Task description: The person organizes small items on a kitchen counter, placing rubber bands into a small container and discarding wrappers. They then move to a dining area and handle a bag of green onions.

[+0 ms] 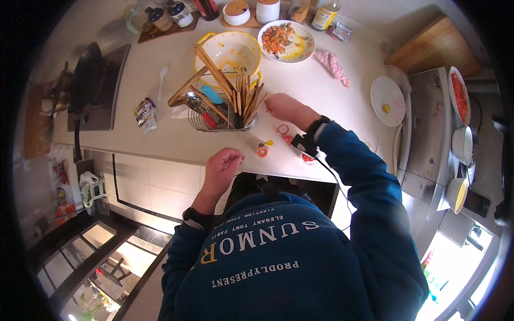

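My right hand (283, 107) is over the counter, just right of a wire utensil basket (222, 129); a small red bit shows at its fingers, and its grip is hidden. Chopsticks (244, 96), a ladle and a red-handled tool stand in the basket. My left hand (225, 162) is at the counter's front edge with curled fingers, and whether it holds anything is unclear. Between the hands stands a small orange-topped container (262, 151) with a yellow piece beside it. A red ring (282, 129) and a pink-red item (288, 139) lie below my right wrist.
Behind the basket is a yellow-rimmed bowl (253, 42), beside a plate of chopped food (309, 48). A pink cloth (334, 68) lies to the right, then a white plate (395, 94). Packets (146, 114), a white spoon (162, 82) and a stove (112, 88) are on the left.
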`<move>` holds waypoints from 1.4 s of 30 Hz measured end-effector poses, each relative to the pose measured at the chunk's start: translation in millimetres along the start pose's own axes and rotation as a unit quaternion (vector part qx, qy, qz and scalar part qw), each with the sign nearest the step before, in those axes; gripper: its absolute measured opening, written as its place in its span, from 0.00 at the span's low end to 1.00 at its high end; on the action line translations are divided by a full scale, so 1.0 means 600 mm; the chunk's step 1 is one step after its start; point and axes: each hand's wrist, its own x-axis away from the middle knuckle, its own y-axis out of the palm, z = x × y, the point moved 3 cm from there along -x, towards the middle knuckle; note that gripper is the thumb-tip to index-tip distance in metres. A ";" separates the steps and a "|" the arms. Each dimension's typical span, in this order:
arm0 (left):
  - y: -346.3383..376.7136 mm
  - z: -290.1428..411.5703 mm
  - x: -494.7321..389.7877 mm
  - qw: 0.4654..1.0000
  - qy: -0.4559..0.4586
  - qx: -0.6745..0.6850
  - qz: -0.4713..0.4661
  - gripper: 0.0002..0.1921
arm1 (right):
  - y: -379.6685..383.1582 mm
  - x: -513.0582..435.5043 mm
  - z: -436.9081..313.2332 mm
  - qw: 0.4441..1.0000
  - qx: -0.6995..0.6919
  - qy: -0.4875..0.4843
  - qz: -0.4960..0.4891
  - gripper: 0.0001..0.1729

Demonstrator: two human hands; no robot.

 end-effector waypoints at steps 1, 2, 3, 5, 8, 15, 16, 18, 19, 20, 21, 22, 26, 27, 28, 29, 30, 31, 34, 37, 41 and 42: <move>-0.003 0.000 -0.001 1.000 0.005 -0.020 0.004 0.04 | -0.016 0.017 0.003 0.998 -0.065 0.001 -0.007 0.07; -0.005 -0.001 -0.002 1.000 0.011 -0.023 0.004 0.04 | -0.027 0.044 0.009 0.992 -0.122 0.022 -0.037 0.07; -0.007 0.000 -0.003 1.000 0.019 -0.010 0.000 0.04 | -0.035 0.069 0.009 0.983 -0.180 0.009 -0.042 0.07; -0.010 -0.002 -0.006 1.000 0.008 -0.017 -0.006 0.05 | -0.031 0.104 0.002 0.993 -0.109 -0.023 -0.047 0.07; -0.008 -0.001 -0.012 0.999 0.019 -0.004 -0.027 0.05 | -0.016 0.125 -0.001 0.995 -0.077 -0.053 -0.039 0.05; -0.007 -0.008 -0.008 0.998 0.026 -0.027 -0.048 0.05 | 0.015 0.133 -0.025 0.995 -0.075 0.043 -0.055 0.04; -0.009 -0.010 -0.005 0.999 0.028 -0.020 -0.036 0.05 | 0.017 0.132 -0.027 0.995 -0.070 0.046 -0.062 0.04; -0.014 -0.014 0.002 1.000 0.023 0.007 -0.015 0.03 | 0.019 0.126 -0.030 0.997 -0.048 0.001 -0.056 0.04; -0.017 -0.015 0.006 0.999 0.029 -0.009 -0.011 0.04 | 0.025 0.121 -0.027 0.995 -0.042 -0.005 -0.086 0.04; -0.020 -0.016 0.008 1.000 0.024 -0.010 -0.012 0.05 | 0.028 0.116 -0.024 0.994 -0.033 -0.023 -0.099 0.05; -0.022 -0.017 0.011 1.000 0.017 0.004 -0.013 0.06 | 0.032 0.111 -0.019 0.992 -0.017 -0.037 -0.117 0.05; -0.023 -0.017 0.013 1.000 0.020 -0.006 -0.010 0.05 | 0.030 0.107 -0.016 0.993 -0.023 -0.058 -0.097 0.06; -0.028 -0.012 0.015 0.999 0.030 0.011 -0.007 0.05 | -0.010 0.124 -0.009 0.995 -0.060 -0.084 0.003 0.08; -0.027 -0.010 0.014 0.999 0.027 0.031 -0.014 0.05 | -0.028 0.135 -0.007 0.996 -0.069 -0.053 0.021 0.08; -0.026 -0.007 0.012 0.999 0.039 0.006 -0.016 0.05 | -0.049 0.154 -0.010 0.995 -0.059 -0.038 0.070 0.07; -0.026 -0.003 0.009 0.999 0.045 -0.004 -0.021 0.05 | -0.068 0.178 -0.014 0.993 -0.075 -0.019 0.094 0.07; -0.023 0.000 0.006 0.998 0.048 -0.008 -0.025 0.05 | -0.084 0.204 -0.020 0.990 -0.089 0.008 0.113 0.07; -0.020 0.003 0.002 0.998 0.054 -0.005 -0.032 0.04 | -0.100 0.229 -0.029 0.983 -0.108 0.009 0.151 0.07; -0.007 0.014 -0.010 0.997 0.055 0.008 -0.057 0.03 | -0.100 0.289 -0.059 0.989 -0.053 0.075 0.118 0.05; 0.008 0.022 -0.020 0.995 0.048 0.002 -0.087 0.04 | -0.066 0.318 -0.085 0.988 0.000 0.139 0.062 0.05; 0.024 0.028 -0.028 0.991 0.059 -0.007 -0.119 0.04 | -0.024 0.324 -0.095 0.978 0.019 0.196 0.065 0.07; 0.027 0.029 -0.030 0.990 0.064 -0.003 -0.129 0.04 | -0.019 0.326 -0.096 0.977 0.010 0.196 0.078 0.07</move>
